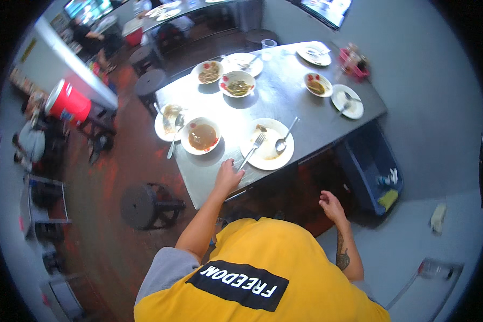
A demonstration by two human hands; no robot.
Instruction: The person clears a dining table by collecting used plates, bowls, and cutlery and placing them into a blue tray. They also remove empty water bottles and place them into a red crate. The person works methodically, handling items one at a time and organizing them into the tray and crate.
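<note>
My left hand is at the near edge of a metal-topped table, with its fingers at the handle end of a fork. The fork rests across a used white plate that also bears a spoon. Whether the fingers grip the fork is not plain. Left of it stand a bowl of brown soup and a plate with scraps and cutlery. My right hand hangs off the table, fingers curled, holding nothing visible. Farther back are bowls with food remains and more used plates.
A blue plastic bin stands right of the table, with a yellow-green cloth inside. A dark stool is at the left. A clear cup and a pink basket stand towards the table's back. Other people sit farther off.
</note>
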